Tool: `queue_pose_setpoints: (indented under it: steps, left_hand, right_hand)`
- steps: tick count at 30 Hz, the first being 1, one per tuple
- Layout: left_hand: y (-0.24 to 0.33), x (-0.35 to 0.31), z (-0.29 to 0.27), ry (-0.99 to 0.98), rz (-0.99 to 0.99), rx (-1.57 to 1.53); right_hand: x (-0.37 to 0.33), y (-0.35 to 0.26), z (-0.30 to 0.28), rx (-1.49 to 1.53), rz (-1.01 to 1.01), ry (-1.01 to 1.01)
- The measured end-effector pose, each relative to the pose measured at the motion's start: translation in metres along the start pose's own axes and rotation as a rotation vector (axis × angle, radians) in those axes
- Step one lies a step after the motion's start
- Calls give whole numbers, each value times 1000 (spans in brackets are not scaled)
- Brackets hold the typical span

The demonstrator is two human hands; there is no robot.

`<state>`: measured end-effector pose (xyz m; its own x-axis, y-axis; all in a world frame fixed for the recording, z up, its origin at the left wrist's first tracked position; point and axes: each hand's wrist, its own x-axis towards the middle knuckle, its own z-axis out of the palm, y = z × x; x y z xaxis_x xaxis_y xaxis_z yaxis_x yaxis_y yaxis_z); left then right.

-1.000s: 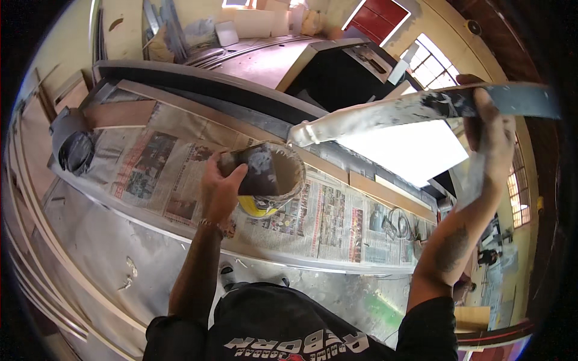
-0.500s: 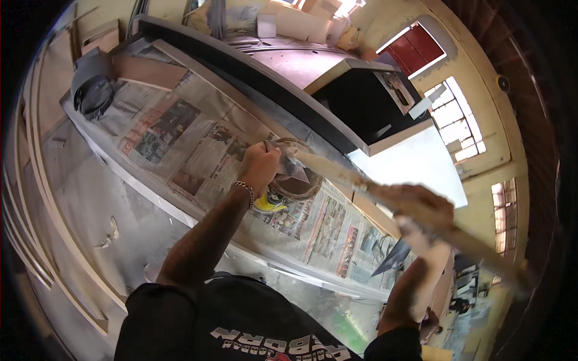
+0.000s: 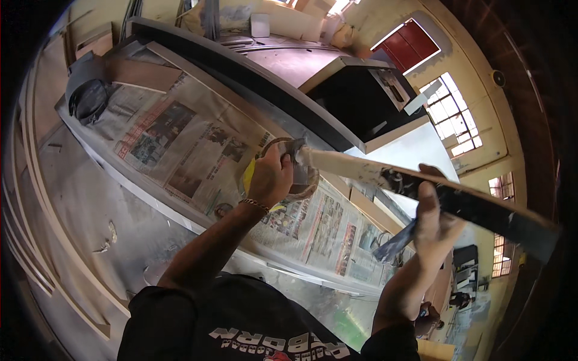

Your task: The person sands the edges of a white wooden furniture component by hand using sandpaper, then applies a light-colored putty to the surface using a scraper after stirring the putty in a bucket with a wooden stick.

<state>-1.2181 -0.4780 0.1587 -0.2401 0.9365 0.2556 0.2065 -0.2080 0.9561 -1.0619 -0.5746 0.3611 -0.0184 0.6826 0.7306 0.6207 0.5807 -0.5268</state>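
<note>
The right hand (image 3: pixel 435 225) is raised, fingers wrapped around a long flat strip of wood, dark and paint-smeared at this end, pale at the other (image 3: pixel 421 183). Farther in, the left hand (image 3: pixel 272 175) is closed on a grey rag-like pad (image 3: pixel 296 157) pressed to the strip's pale tip — half a second ago the strip slanted lower. It hangs above the newspaper-covered long bench (image 3: pixel 180 129), just over a round tin (image 3: pixel 301 180).
</note>
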Motion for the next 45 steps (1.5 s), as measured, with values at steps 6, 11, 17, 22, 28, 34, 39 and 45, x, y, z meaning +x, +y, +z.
queue_pose_setpoints:
  steps: [6, 11, 17, 22, 28, 34, 39, 45]
  left_hand:
    - [-24, 3, -8, 37, 42, -25]
    - [-40, 8, -35, 170, 132, 3]
    - [-33, -14, -84, 209, -317, -702]
    - [-19, -32, -86, 151, -280, -738]
    - [-51, -59, -95, 36, -148, -397]
    - [-3, -56, -75, -70, 458, -79]
    - [43, -48, -25, -541, 1144, -104]
    - [79, -62, 27, -884, 1242, 88]
  right_hand:
    - [28, 2, -30, -35, 103, 33]
    - [52, -13, -50, -200, 141, 172]
    - [62, 49, -1, -165, 121, -166]
    - [49, 131, 75, -276, 287, -587]
    - [6, 187, 62, 52, 689, -773]
    - [-157, 154, 47, 1397, 1324, -141]
    - [-195, 101, 35, 1795, 1403, 51]
    - [-192, 116, -36, 1975, 1265, 151]
